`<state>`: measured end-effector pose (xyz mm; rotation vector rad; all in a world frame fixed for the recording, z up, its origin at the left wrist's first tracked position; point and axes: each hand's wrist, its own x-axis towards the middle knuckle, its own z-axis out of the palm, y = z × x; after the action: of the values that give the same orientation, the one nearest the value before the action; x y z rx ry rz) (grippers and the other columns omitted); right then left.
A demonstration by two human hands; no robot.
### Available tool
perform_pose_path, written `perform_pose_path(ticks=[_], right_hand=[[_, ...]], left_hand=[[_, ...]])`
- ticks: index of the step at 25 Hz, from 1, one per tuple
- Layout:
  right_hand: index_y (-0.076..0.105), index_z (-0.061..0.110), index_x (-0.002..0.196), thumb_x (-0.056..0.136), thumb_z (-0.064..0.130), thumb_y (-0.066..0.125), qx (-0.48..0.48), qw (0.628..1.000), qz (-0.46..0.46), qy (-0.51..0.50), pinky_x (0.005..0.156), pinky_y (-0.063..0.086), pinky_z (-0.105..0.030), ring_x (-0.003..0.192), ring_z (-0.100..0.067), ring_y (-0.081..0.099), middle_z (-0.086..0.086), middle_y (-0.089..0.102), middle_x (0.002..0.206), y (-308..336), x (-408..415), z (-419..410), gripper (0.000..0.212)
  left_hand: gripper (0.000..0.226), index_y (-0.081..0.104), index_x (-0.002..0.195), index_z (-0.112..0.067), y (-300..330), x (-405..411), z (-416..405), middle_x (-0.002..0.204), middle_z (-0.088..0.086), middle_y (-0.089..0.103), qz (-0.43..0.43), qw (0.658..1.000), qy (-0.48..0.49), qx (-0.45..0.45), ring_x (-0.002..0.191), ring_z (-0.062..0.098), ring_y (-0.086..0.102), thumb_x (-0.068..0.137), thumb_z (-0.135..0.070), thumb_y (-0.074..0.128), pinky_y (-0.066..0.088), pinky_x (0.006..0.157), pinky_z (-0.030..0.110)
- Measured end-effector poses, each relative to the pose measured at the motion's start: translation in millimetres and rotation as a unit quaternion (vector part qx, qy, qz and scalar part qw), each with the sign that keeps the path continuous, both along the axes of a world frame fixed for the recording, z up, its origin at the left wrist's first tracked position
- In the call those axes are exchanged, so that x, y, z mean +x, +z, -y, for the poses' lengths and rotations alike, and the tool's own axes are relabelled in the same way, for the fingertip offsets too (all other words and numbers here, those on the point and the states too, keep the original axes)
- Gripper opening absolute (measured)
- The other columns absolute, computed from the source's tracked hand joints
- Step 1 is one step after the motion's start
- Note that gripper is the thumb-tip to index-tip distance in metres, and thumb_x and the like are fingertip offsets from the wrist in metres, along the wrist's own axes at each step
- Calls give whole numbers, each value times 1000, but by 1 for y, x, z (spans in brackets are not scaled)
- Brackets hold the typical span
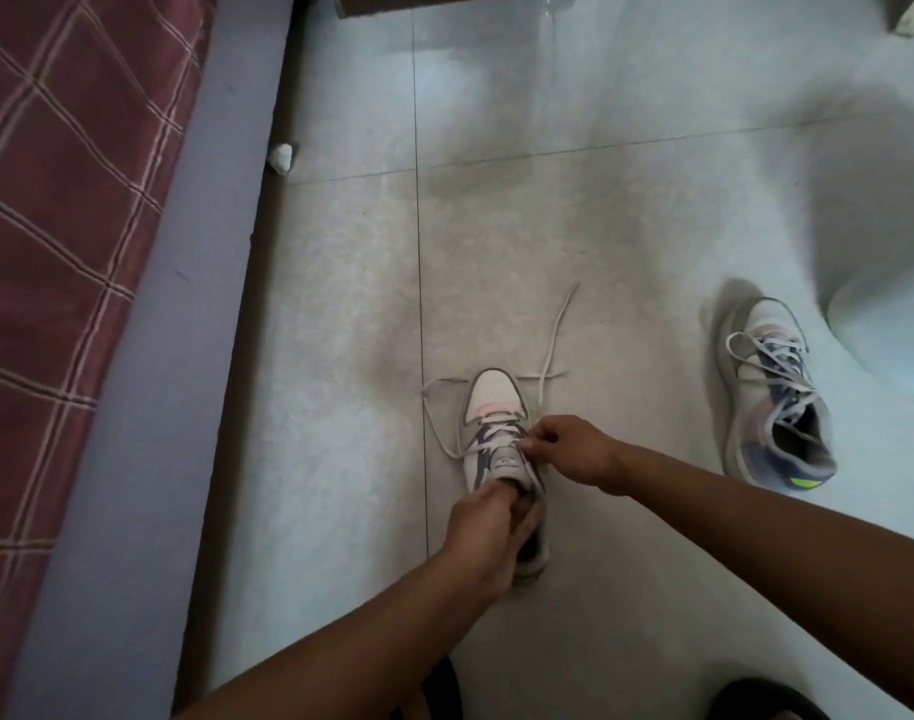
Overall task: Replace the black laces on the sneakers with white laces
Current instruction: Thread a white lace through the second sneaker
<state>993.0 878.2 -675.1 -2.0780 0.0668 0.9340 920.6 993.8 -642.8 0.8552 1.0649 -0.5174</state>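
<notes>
Both forearms reach in from 6 o'clock toward the near sneaker [498,433] on the tiled floor [600,200], toe pointing to 12 o'clock. At 9 o'clock runs the bed [70,252] with its checked maroon cover. At 3 o'clock, well apart from the first, the second sneaker [772,397] lies already threaded with pale lace. The left hand [488,532] has its grip clamped around the near sneaker's heel collar. The right hand [569,449] has its grip pinched on the white lace [553,335] beside the tongue; loose ends trail toward 12 o'clock and 10 o'clock.
</notes>
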Motion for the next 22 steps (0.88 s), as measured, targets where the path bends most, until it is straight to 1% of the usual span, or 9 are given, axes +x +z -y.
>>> perform_pose_path(ticks=[2, 4, 7, 9, 12, 16, 18, 20, 22], right_hand=[[55, 11, 75, 93, 21, 57, 15, 1000, 0, 2, 65, 41, -23, 71, -16, 51, -4, 58, 73, -4, 1, 9, 21], [54, 11, 77, 94, 19, 55, 53, 998, -14, -8, 60, 44, -18, 64, -13, 58, -3, 62, 70, -3, 3, 14, 19], [54, 11, 80, 94, 22, 56, 80, 994, -67, -38, 52, 45, -17, 54, -10, 55, -4, 59, 66, -3, 5, 16, 18], [58, 9, 80, 93, 26, 58, 64, 994, -92, -21, 49, 44, -18, 51, -11, 49, -4, 54, 62, -2, 7, 14, 21], [65, 7, 78, 91, 29, 60, 22, 996, -72, 48, 44, 40, -12, 42, -5, 48, 0, 53, 55, 2, 11, 20, 26], [70, 17, 76, 93, 26, 57, 20, 993, -86, 80, 44, 38, -9, 47, -2, 53, 2, 56, 59, 12, 14, 41, 22], [71, 19, 77, 92, 30, 58, 5, 992, -83, 96, 53, 41, -9, 56, -4, 57, 4, 61, 62, 14, 14, 50, 23], [70, 19, 75, 91, 34, 58, -12, 993, -57, 107, 66, 45, -13, 67, -5, 62, 4, 68, 69, 18, 16, 58, 25], [71, 19, 74, 91, 36, 57, -9, 995, -34, 97, 75, 45, -16, 76, -5, 66, 3, 72, 78, 25, 19, 71, 27]], left_hand=[[26, 65, 97, 3, 2, 4, -18, 81, 16, 69, -18, 985, -164, 57, 69, 23, 67, 96, -14, 45, 55, 57, 29], [38, 65, 77, -4, 3, 16, -42, 64, 11, 66, 29, 929, -315, 190, 52, 20, 63, 97, -25, 41, 51, 47, 26], [32, 63, 87, -5, -4, 46, -63, 80, 11, 65, 169, 806, -391, 411, 71, 23, 61, 97, -27, 42, 49, 64, 35], [30, 59, 90, -6, -14, 63, -63, 87, 9, 62, 204, 730, -487, 433, 78, 22, 55, 96, -32, 46, 41, 65, 32], [34, 53, 83, -11, -30, 80, -62, 78, 6, 55, 183, 647, -624, 398, 72, 18, 50, 92, -43, 53, 35, 63, 30], [40, 51, 65, -10, -36, 83, -72, 68, 7, 46, 176, 661, -658, 314, 64, 17, 44, 89, -41, 59, 34, 63, 29], [36, 57, 71, -8, -36, 81, -75, 73, 7, 51, 185, 674, -657, 283, 69, 16, 46, 89, -39, 59, 36, 66, 28], [30, 66, 82, -7, -32, 80, -78, 85, 7, 60, 191, 705, -630, 264, 76, 14, 52, 91, -34, 57, 40, 71, 27], [29, 69, 81, -10, -23, 84, -86, 89, 7, 68, 193, 753, -577, 249, 81, 14, 59, 92, -31, 53, 44, 75, 28]])
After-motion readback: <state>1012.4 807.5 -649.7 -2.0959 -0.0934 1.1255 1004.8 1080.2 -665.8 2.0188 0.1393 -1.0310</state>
